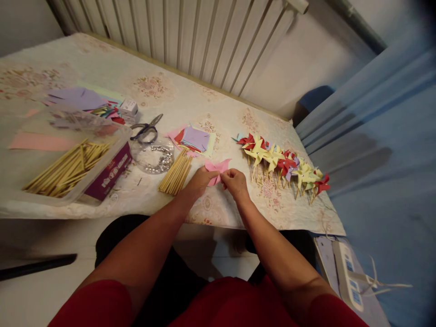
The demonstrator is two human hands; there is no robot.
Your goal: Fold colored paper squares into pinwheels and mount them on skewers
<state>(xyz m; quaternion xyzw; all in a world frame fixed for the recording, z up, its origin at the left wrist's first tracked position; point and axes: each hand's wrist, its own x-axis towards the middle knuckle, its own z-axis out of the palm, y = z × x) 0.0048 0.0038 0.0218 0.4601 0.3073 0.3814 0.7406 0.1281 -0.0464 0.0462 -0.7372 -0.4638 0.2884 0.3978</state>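
A pink paper pinwheel with partly folded points is between my hands, above the front of the table. My left hand grips it from the left, thumb across the paper. My right hand is closed at its right edge, thumb and fingertips pinched together; whether a small part sits in the pinch is hidden. Just left of my left hand lies a bundle of thin wooden sticks. Behind it is a stack of coloured paper squares. Finished pinwheels on sticks lie in a row to the right.
A round clear dish of small metal parts and dark-handled scissors lie to the left. Farther left stand a plastic box of sticks, small white boxes and purple paper. A power strip is at lower right, beside a blue curtain.
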